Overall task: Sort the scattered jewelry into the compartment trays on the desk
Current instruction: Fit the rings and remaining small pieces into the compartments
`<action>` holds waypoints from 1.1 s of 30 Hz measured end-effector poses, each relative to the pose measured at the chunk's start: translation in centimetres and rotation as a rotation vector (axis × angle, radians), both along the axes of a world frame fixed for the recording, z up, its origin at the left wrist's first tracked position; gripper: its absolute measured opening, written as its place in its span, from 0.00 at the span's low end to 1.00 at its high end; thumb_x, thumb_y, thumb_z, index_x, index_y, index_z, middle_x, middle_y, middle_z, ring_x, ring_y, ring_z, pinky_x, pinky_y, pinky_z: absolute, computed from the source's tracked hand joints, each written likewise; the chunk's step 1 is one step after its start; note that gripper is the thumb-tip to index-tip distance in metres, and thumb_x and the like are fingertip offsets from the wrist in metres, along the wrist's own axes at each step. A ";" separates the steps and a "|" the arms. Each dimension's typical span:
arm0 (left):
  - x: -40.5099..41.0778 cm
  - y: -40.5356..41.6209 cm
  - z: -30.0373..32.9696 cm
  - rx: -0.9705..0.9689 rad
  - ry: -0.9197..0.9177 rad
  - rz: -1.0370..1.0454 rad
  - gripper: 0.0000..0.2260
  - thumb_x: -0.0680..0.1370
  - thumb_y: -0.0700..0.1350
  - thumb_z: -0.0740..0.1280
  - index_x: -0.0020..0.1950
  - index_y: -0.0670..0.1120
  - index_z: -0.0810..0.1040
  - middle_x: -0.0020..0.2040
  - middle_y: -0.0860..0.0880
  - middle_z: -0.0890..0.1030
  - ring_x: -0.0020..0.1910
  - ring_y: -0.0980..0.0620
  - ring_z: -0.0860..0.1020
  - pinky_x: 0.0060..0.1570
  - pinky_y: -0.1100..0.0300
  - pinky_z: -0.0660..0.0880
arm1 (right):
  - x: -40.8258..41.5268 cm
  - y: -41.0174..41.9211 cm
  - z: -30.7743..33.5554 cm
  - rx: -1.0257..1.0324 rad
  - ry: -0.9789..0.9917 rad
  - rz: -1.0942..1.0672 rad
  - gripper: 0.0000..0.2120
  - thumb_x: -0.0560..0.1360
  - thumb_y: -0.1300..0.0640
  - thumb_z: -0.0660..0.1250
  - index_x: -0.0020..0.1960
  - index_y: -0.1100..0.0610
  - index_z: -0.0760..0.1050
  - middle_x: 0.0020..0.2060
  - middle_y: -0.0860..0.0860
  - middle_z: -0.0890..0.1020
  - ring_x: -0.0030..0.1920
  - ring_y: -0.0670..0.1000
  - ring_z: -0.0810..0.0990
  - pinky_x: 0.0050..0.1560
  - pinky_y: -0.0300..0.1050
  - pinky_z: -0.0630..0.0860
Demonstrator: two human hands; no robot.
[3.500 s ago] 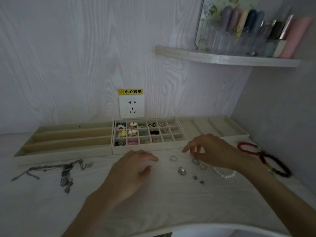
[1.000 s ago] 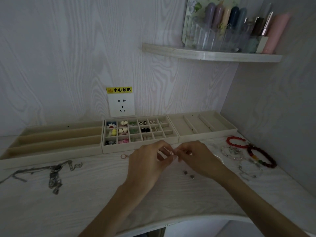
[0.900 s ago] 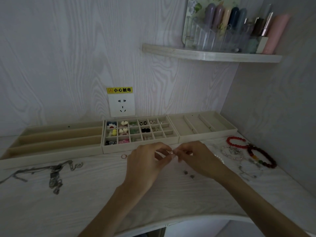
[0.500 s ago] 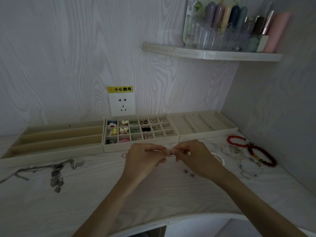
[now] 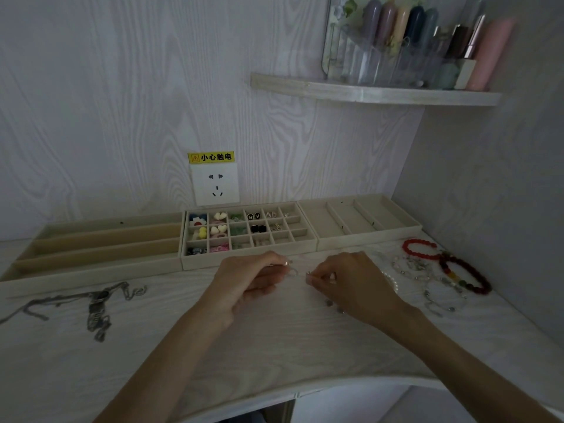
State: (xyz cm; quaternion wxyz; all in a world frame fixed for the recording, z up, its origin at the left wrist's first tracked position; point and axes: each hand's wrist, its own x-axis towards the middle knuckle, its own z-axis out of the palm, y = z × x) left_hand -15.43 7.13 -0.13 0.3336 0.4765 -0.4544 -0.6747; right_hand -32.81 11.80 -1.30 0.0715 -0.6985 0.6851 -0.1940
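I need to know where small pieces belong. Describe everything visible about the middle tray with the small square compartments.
The middle tray is a shallow beige rectangle, divided by thin walls into a grid of small square cells. It lies flat on the desk against the wall, flanked closely by two trays with long compartments. Left cells hold colourful pieces: yellow, pink, white hearts, green; middle ones dark studs; several right cells look empty. Neither hand touches it.

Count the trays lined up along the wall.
3: a long-slotted tray on the left, a small-grid tray in the middle holding earrings, and a wide-slotted tray on the right.
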 end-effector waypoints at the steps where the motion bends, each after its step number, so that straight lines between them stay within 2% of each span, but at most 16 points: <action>1: 0.1 0.0 0.1 0.016 0.009 -0.012 0.03 0.70 0.43 0.72 0.38 0.45 0.84 0.40 0.47 0.85 0.32 0.58 0.81 0.33 0.66 0.77 | 0.1 0.1 0.1 -0.003 0.012 0.009 0.12 0.77 0.47 0.63 0.49 0.50 0.84 0.39 0.47 0.84 0.35 0.43 0.76 0.53 0.42 0.71; 4: 0.5 0.1 0.2 0.061 0.068 -0.047 0.03 0.71 0.43 0.71 0.40 0.45 0.84 0.40 0.48 0.85 0.30 0.59 0.80 0.30 0.67 0.76 | 0.3 0.1 0.3 -0.011 0.023 0.027 0.09 0.74 0.46 0.67 0.46 0.49 0.84 0.36 0.44 0.82 0.39 0.44 0.77 0.49 0.40 0.68; 6: 0.9 0.3 0.3 0.088 0.137 -0.075 0.03 0.69 0.43 0.71 0.40 0.45 0.84 0.39 0.48 0.84 0.29 0.59 0.79 0.29 0.67 0.76 | 0.4 0.0 0.4 0.018 0.017 0.029 0.08 0.72 0.45 0.69 0.43 0.48 0.83 0.32 0.42 0.79 0.36 0.41 0.74 0.45 0.37 0.64; 8: 1.1 0.4 0.5 0.088 0.179 -0.093 0.06 0.64 0.44 0.72 0.39 0.45 0.84 0.39 0.48 0.84 0.29 0.59 0.78 0.28 0.67 0.75 | 0.4 -0.1 0.5 0.020 -0.028 0.030 0.06 0.71 0.45 0.69 0.42 0.46 0.83 0.31 0.42 0.78 0.32 0.40 0.74 0.41 0.34 0.64; 9: 1.1 0.4 0.5 0.074 0.173 -0.095 0.08 0.62 0.46 0.72 0.39 0.45 0.84 0.40 0.48 0.84 0.29 0.59 0.79 0.28 0.67 0.75 | 0.5 -0.1 0.8 0.002 -0.094 0.022 0.06 0.72 0.46 0.69 0.42 0.46 0.83 0.31 0.42 0.79 0.31 0.39 0.74 0.38 0.32 0.65; 11: 1.1 0.5 0.6 0.020 0.113 -0.093 0.10 0.63 0.46 0.72 0.43 0.45 0.84 0.41 0.49 0.85 0.31 0.59 0.80 0.29 0.67 0.75 | 0.7 -0.1 1.5 0.030 -0.359 0.003 0.10 0.74 0.46 0.65 0.41 0.47 0.83 0.29 0.42 0.79 0.30 0.37 0.74 0.34 0.27 0.67; 13: 1.0 0.5 0.6 -0.065 0.013 -0.093 0.08 0.69 0.46 0.71 0.46 0.45 0.83 0.42 0.50 0.85 0.35 0.58 0.81 0.32 0.66 0.74 | 1.1 0.0 2.3 0.164 -0.609 0.006 0.14 0.76 0.44 0.62 0.39 0.48 0.83 0.28 0.44 0.80 0.28 0.37 0.74 0.34 0.25 0.68; 14: 0.9 0.6 0.5 -0.130 -0.047 -0.095 0.07 0.71 0.46 0.70 0.46 0.46 0.83 0.42 0.50 0.85 0.36 0.58 0.82 0.34 0.65 0.73 | 1.3 0.0 2.5 0.221 -0.672 0.007 0.15 0.76 0.43 0.62 0.39 0.48 0.83 0.28 0.45 0.81 0.29 0.38 0.74 0.34 0.26 0.69; 17: 0.8 0.9 0.6 -0.415 -0.209 -0.111 0.02 0.73 0.44 0.70 0.41 0.50 0.83 0.38 0.54 0.85 0.36 0.58 0.83 0.33 0.67 0.72 | 1.4 0.0 2.5 0.275 -0.722 -0.005 0.16 0.75 0.42 0.63 0.42 0.51 0.83 0.31 0.46 0.82 0.30 0.39 0.75 0.31 0.27 0.68; 19: 0.8 1.2 0.5 -0.578 -0.252 -0.121 0.04 0.71 0.42 0.72 0.39 0.51 0.83 0.36 0.56 0.84 0.34 0.59 0.82 0.30 0.71 0.72 | 1.3 0.0 2.5 0.284 -0.741 0.006 0.15 0.74 0.44 0.64 0.44 0.54 0.83 0.34 0.47 0.82 0.32 0.41 0.75 0.33 0.28 0.68; 23: 1.0 1.3 0.0 -0.813 -0.314 -0.121 0.05 0.69 0.45 0.75 0.42 0.54 0.84 0.37 0.59 0.84 0.36 0.62 0.82 0.39 0.68 0.78 | 1.1 0.1 2.6 0.243 -0.777 0.015 0.10 0.75 0.50 0.66 0.45 0.55 0.83 0.32 0.44 0.81 0.31 0.38 0.75 0.32 0.27 0.67; 25: 0.9 1.4 -0.1 -0.809 -0.280 -0.096 0.06 0.69 0.45 0.75 0.44 0.54 0.83 0.38 0.59 0.84 0.37 0.62 0.82 0.39 0.69 0.78 | 1.2 0.2 2.6 0.175 -0.797 0.002 0.08 0.75 0.52 0.66 0.41 0.53 0.81 0.27 0.40 0.80 0.28 0.36 0.73 0.30 0.24 0.66; 27: 0.7 1.2 -0.1 -0.720 -0.230 -0.066 0.06 0.70 0.46 0.74 0.45 0.53 0.82 0.38 0.57 0.84 0.37 0.60 0.83 0.37 0.69 0.77 | 1.4 0.2 2.6 0.089 -0.835 -0.004 0.06 0.75 0.54 0.67 0.42 0.52 0.82 0.25 0.38 0.78 0.27 0.35 0.74 0.29 0.24 0.66; 29: 0.3 1.0 0.0 -0.606 -0.172 -0.042 0.03 0.74 0.47 0.70 0.47 0.52 0.81 0.38 0.56 0.85 0.38 0.59 0.83 0.35 0.67 0.77 | 1.5 0.2 2.5 -0.001 -0.846 -0.002 0.04 0.74 0.55 0.68 0.45 0.52 0.82 0.26 0.36 0.79 0.28 0.35 0.75 0.29 0.24 0.67; 31: 0.1 0.8 0.0 -0.509 -0.097 -0.023 0.05 0.78 0.48 0.65 0.49 0.51 0.80 0.39 0.55 0.85 0.39 0.58 0.83 0.35 0.65 0.78 | 1.7 0.0 2.4 -0.083 -0.836 0.016 0.04 0.73 0.56 0.69 0.44 0.49 0.82 0.30 0.36 0.81 0.30 0.36 0.77 0.32 0.26 0.69; 33: -0.1 0.7 0.1 -0.496 -0.063 -0.025 0.07 0.79 0.48 0.62 0.48 0.53 0.79 0.40 0.56 0.84 0.40 0.59 0.83 0.37 0.64 0.78 | 1.7 -0.3 2.1 -0.153 -0.808 0.045 0.05 0.72 0.55 0.70 0.43 0.47 0.82 0.34 0.39 0.83 0.33 0.38 0.78 0.35 0.30 0.71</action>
